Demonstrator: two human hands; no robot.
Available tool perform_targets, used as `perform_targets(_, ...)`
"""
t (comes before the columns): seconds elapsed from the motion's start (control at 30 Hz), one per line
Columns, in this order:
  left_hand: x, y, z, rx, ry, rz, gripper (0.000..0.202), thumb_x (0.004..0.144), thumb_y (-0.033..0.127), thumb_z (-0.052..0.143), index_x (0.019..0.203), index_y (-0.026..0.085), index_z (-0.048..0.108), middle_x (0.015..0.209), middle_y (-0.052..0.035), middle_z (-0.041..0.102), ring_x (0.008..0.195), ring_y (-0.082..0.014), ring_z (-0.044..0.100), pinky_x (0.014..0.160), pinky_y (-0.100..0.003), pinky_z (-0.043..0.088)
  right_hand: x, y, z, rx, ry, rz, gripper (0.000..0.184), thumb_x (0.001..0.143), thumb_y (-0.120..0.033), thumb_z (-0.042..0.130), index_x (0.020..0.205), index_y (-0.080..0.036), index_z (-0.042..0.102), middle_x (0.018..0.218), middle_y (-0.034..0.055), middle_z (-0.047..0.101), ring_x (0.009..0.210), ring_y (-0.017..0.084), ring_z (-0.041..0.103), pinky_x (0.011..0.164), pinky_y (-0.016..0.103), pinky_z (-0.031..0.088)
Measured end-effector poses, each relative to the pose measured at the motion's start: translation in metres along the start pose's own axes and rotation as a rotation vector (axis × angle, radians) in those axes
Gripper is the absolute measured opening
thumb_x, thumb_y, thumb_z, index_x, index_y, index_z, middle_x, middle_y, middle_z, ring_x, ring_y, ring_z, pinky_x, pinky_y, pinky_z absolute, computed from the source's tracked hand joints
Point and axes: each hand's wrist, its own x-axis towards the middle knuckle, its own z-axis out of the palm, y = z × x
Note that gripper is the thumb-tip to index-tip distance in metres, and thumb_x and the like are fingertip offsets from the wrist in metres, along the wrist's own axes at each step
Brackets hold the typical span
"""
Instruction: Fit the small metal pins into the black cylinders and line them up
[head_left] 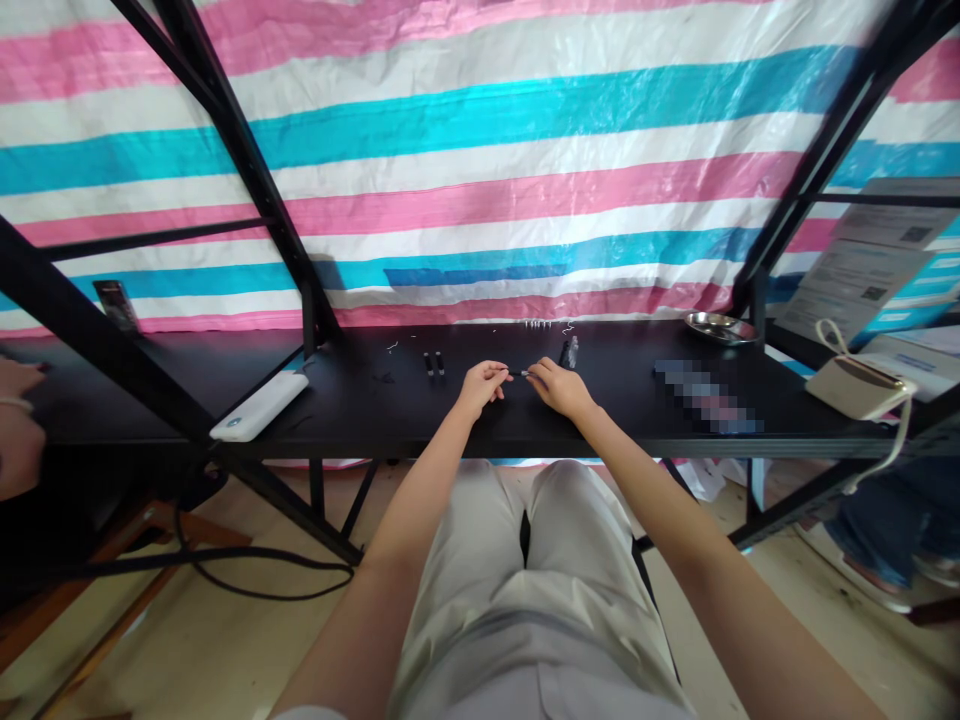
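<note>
Over the middle of the black table (360, 400), both hands meet at a small, thin dark rod (517, 374) with a lighter, silvery part near its right end. My left hand (482, 388) pinches the left end between thumb and fingers. My right hand (559, 387) is closed on the right end, its fingertips partly hiding it. Left of my hands stand two short black cylinders (434, 364) with pale ends. Just beyond my right hand lies a small cluster of black and clear pieces (570, 351). Several tiny white pieces (538, 324) are lined up at the back.
A shiny metal dish (720, 330) sits at the back right, near a pixelated patch (705, 398). A white oblong device (261, 407) lies left, beside the black frame post (255, 170). At right is a beige purse (859, 388). Another person's arm (19, 430) shows at far left.
</note>
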Motion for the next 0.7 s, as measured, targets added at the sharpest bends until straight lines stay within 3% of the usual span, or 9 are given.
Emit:
perform_targets(0.2, 0.004, -0.006, -0.003, 0.05, 0.162, 0.021, 0.014, 0.076, 0.02, 0.059, 0.086, 0.012, 0.052, 0.068, 0.0006, 0.061, 0.035, -0.0026, 0.044, 0.034, -0.017, 0.028, 0.001, 0.003, 0.001, -0.072, 0.025, 0.106, 0.028, 0.093, -0.029, 0.032, 0.099, -0.018, 0.057, 0.093, 0.0079, 0.059, 0.083, 0.016, 0.055, 0.058, 0.023, 0.034)
perform_targets(0.4, -0.002, -0.003, 0.003, 0.171, -0.048, 0.093, 0.015, 0.072, 0.017, 0.062, 0.085, 0.011, 0.058, 0.071, -0.0025, 0.065, 0.038, -0.0027, 0.045, 0.043, -0.019, 0.037, 0.0, 0.001, 0.001, 0.082, 0.005, -0.085, 0.028, 0.093, -0.03, 0.033, 0.106, -0.019, 0.055, 0.095, 0.0064, 0.06, 0.084, 0.014, 0.056, 0.064, 0.022, 0.039)
perform_targets(0.5, -0.007, 0.002, 0.006, 0.165, -0.156, 0.08, 0.016, 0.075, 0.017, 0.059, 0.089, 0.01, 0.059, 0.076, -0.0055, 0.067, 0.04, -0.0035, 0.047, 0.047, -0.02, 0.04, 0.0, 0.001, 0.002, 0.132, -0.036, -0.11, 0.026, 0.092, -0.029, 0.036, 0.106, -0.02, 0.056, 0.095, 0.0054, 0.061, 0.082, 0.014, 0.057, 0.063, 0.022, 0.039)
perform_targets(0.7, -0.008, 0.004, 0.005, 0.147, -0.23, 0.067, 0.014, 0.077, 0.013, 0.054, 0.09, 0.009, 0.059, 0.078, -0.0063, 0.067, 0.043, -0.0031, 0.049, 0.054, -0.021, 0.042, 0.0, 0.006, 0.005, 0.155, -0.08, -0.13, 0.021, 0.089, -0.026, 0.042, 0.101, -0.021, 0.059, 0.091, 0.0036, 0.062, 0.078, 0.012, 0.057, 0.061, 0.021, 0.038)
